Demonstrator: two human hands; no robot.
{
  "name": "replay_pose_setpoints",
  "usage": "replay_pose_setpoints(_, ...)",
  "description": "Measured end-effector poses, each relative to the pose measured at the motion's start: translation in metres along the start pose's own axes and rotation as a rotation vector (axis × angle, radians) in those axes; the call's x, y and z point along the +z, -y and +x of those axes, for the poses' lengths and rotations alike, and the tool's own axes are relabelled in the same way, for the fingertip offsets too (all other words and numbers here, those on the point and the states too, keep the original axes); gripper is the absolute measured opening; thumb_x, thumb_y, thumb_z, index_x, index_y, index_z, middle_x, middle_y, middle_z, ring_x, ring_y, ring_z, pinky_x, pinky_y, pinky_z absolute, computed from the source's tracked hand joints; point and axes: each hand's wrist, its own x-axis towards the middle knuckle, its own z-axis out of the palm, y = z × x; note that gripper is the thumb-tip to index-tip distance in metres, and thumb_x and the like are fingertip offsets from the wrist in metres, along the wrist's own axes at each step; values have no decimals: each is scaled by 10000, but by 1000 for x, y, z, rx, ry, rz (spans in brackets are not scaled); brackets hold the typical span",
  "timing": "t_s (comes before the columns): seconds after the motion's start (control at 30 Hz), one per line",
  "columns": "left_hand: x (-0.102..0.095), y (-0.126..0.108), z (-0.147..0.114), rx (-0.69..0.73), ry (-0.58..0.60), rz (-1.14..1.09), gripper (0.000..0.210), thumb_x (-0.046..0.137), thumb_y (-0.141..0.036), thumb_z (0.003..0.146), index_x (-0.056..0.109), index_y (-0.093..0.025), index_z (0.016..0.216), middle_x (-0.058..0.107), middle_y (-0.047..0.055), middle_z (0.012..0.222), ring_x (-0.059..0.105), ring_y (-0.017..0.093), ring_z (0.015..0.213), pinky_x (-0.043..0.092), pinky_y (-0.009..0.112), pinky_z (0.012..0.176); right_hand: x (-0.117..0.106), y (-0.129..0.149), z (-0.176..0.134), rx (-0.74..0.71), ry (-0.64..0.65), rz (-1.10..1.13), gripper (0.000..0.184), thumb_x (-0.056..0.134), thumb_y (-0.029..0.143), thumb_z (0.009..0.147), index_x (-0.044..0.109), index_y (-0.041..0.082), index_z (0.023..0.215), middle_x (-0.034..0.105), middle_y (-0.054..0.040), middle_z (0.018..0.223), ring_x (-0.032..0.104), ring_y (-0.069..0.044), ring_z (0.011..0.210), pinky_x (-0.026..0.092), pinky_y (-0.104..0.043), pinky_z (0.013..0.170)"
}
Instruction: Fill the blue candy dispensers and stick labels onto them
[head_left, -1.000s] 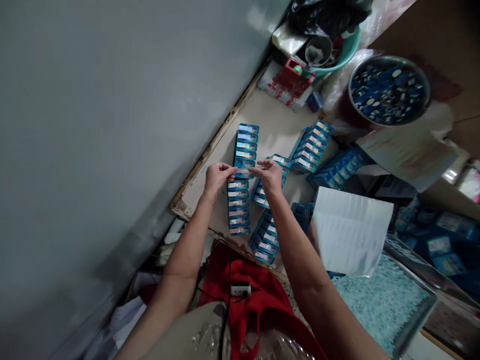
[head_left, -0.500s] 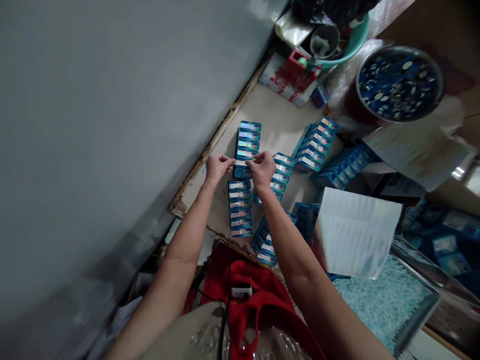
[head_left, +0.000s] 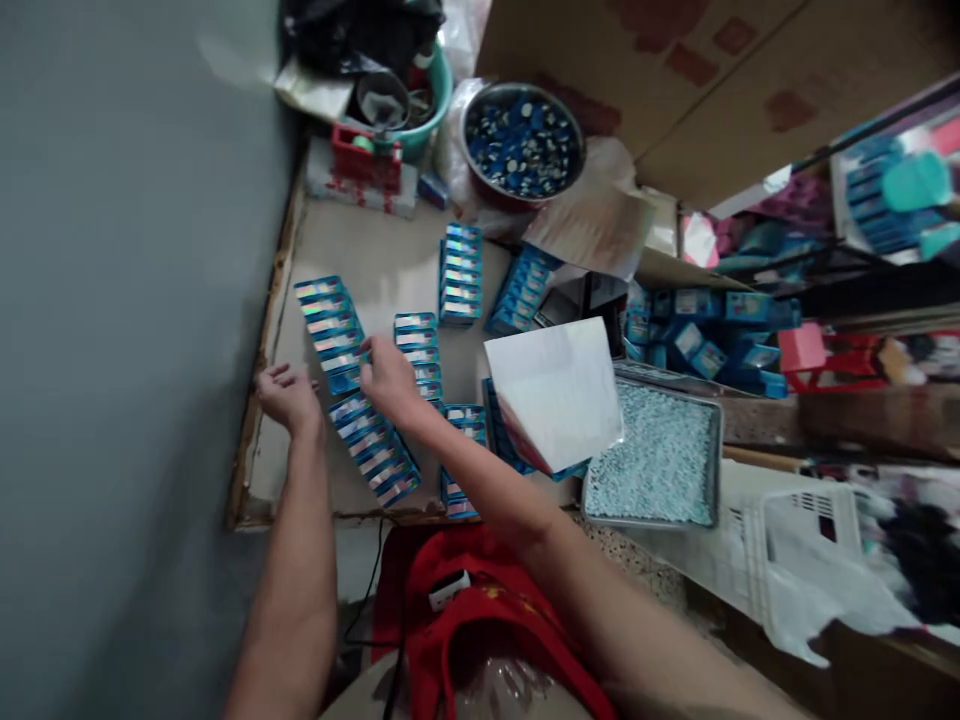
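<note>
A slanted row of small blue boxes (head_left: 328,318) with shiny strips on top lies on the table. My right hand (head_left: 388,380) touches this row's right side near its lower end, fingers closed together. Whatever they hold is hidden. My left hand (head_left: 291,398) is off the boxes to the left, its fingers loosely curled and apart, with nothing in them. Just below, a second row of blue boxes (head_left: 375,450) continues at a slant toward the table's front edge. Another row of similar boxes (head_left: 418,345) stands right beside my right hand.
More blue boxes (head_left: 460,272) stand farther back. A metal bowl (head_left: 581,150) of blue and white pieces and a red tape dispenser (head_left: 367,158) are behind. White card (head_left: 559,390) and a tray (head_left: 718,455) of pale granules lie right. A wall (head_left: 150,300) borders the left.
My left hand has come away from the boxes to the left; the fingers of both hands were at one box before. The right hand stays at the row. The view has swung right.
</note>
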Motion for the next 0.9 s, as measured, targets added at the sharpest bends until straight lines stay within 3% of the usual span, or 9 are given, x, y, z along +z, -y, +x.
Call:
replay_pose_setpoints(0.07,9,-28,-17,219,-216,182,169,659,-367,834,620,-258,957,719,24,931,698,243,891,555,436,883,-33,-2,-42,-215,49,16,231,567,200,947,581,268,1167,674,-57,1184,619,-235,1114,483,-332,940)
replay_pose_setpoints(0.1,20,-44,-30,348,-233,241,150,653,-364,856,643,-249,953,727,41,979,691,257,941,539,450,924,-52,-7,-64,-295,77,23,204,585,235,957,596,278,1156,676,-51,1170,629,-233,1108,494,-329,933)
replay_pose_setpoints(0.2,81,-93,-78,652,88,298,119,652,-331,909,700,-223,915,730,83,994,652,293,1027,473,466,1021,-120,-38,-116,-357,-15,67,112,578,294,994,648,288,1082,696,-41,1068,658,-221,1036,520,-333,909)
replay_pose_setpoints(0.27,138,-117,-113,718,360,323,86,730,-299,866,723,-223,906,719,98,998,632,318,1064,433,468,1055,-168,-74,-129,-242,-270,33,132,570,289,992,671,281,1076,703,-60,1049,650,-238,1020,525,-368,909)
replay_pose_setpoints(0.37,217,-132,-152,651,636,342,189,879,-250,702,736,-220,822,691,107,969,608,354,1099,423,462,1042,-230,-140,-116,-42,-607,-151,205,539,279,982,699,242,1104,703,-114,1097,610,-291,1074,495,-448,965)
replay_pose_setpoints(0.47,266,-131,-167,532,722,311,194,898,-154,626,717,-215,661,652,74,799,628,316,963,444,417,960,-265,-191,-86,-44,-612,-326,302,486,238,987,692,207,1206,685,-142,1232,573,-308,1157,441,-474,1033)
replay_pose_setpoints(0.57,279,-127,-169,573,710,289,151,850,-114,666,745,-222,668,667,48,780,636,258,895,451,353,895,-275,-209,-64,-110,-464,-480,347,453,223,1013,678,211,1276,671,-129,1307,545,-311,1170,417,-451,1009)
replay_pose_setpoints(0.73,273,-126,-167,683,747,461,87,716,-187,851,797,-196,881,760,53,930,663,217,903,461,314,849,-277,-205,-54,-130,-352,-664,349,439,288,1061,668,222,1315,691,-123,1277,517,-325,1149,383,-434,921)
replay_pose_setpoints(0.9,272,-126,-162,534,783,476,105,708,-214,847,803,-179,874,782,43,889,685,197,854,468,281,761,-271,-210,-63,-216,-295,-732,440,400,223,1061,570,187,1465,631,-148,1435,499,-335,1223,360,-454,961)
